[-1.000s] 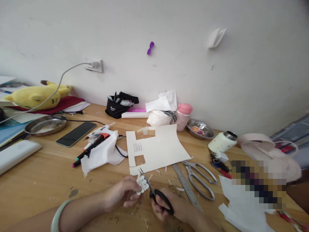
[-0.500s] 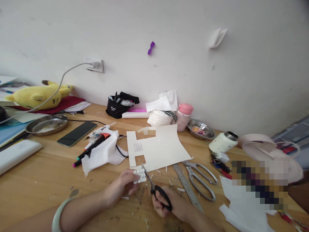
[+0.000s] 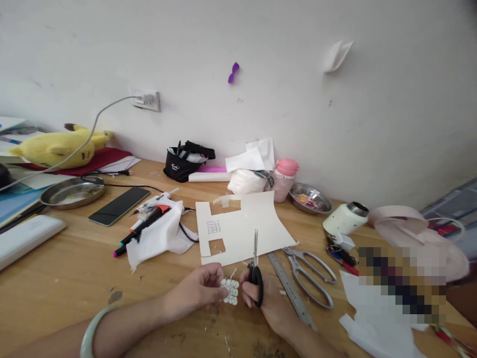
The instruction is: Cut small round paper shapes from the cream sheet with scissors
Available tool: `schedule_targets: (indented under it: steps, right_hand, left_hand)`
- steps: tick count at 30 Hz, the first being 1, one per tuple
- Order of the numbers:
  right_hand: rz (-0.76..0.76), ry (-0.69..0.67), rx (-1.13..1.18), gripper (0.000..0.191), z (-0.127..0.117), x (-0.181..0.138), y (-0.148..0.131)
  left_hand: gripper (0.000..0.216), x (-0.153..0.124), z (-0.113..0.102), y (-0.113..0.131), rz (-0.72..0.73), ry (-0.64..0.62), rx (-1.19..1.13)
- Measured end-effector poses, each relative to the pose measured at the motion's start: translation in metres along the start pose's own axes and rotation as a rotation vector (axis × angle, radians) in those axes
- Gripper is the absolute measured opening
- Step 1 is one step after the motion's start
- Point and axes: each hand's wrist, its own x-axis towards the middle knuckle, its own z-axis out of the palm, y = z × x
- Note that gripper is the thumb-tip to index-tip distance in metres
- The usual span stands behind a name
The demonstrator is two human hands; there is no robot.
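Observation:
Between the thumb and fingers of my left hand (image 3: 203,288) is a small white paper cutout (image 3: 231,292) with a scalloped edge and rows of drawn circles. My right hand (image 3: 266,298) grips black-handled scissors (image 3: 256,278), their blades nearly closed and pointing away from me. The blades stand apart from the cutout, to its upper right. Beyond both hands lies a cream sheet of card (image 3: 249,223) with notches cut out and a similar circle grid drawn on its left part. Thin paper scraps lie around my hands.
Right of my hands lie a steel ruler (image 3: 290,291) and large grey scissors (image 3: 311,278). A crumpled tissue (image 3: 162,236), markers (image 3: 139,231) and a phone (image 3: 119,206) are on the left. Behind stand a pink-lidded bottle (image 3: 285,179), a metal bowl (image 3: 311,199) and a black pouch (image 3: 182,164).
The scissors have moved right and away from the cutout, and their blades now point more upright. My left hand has shifted right and toward me, turning the cutout.

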Motion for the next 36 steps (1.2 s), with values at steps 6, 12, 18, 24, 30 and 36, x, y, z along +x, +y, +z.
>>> schedule_targets:
  steps: [6, 12, 18, 24, 30, 36]
  right_hand:
    - [0.071, 0.077, -0.044, 0.036, 0.002, 0.002, -0.002]
    - [0.085, 0.194, -0.057, 0.029, 0.007, 0.002, -0.012]
    - [0.047, 0.256, -0.025, 0.034, 0.004, 0.011, 0.006]
    - [-0.011, 0.191, -0.060, 0.031, 0.000, 0.015, 0.025]
    - [-0.027, 0.125, -0.261, 0.017, -0.004, 0.006, 0.012]
    - [-0.031, 0.027, -0.599, 0.004, -0.001, -0.004, 0.001]
  left_hand:
    - [0.038, 0.002, 0.000, 0.000, 0.000, -0.002, -0.053]
    - [0.035, 0.001, 0.000, 0.005, 0.076, 0.085, 0.008]
    - [0.034, 0.001, 0.003, 0.005, 0.064, 0.053, -0.001]
    - [0.030, 0.002, 0.002, 0.002, 0.068, 0.178, 0.047]
    - [0.015, 0.004, -0.018, 0.013, 0.301, 0.491, 0.673]
    - [0.040, 0.013, -0.043, 0.019, 0.139, 0.671, 1.377]
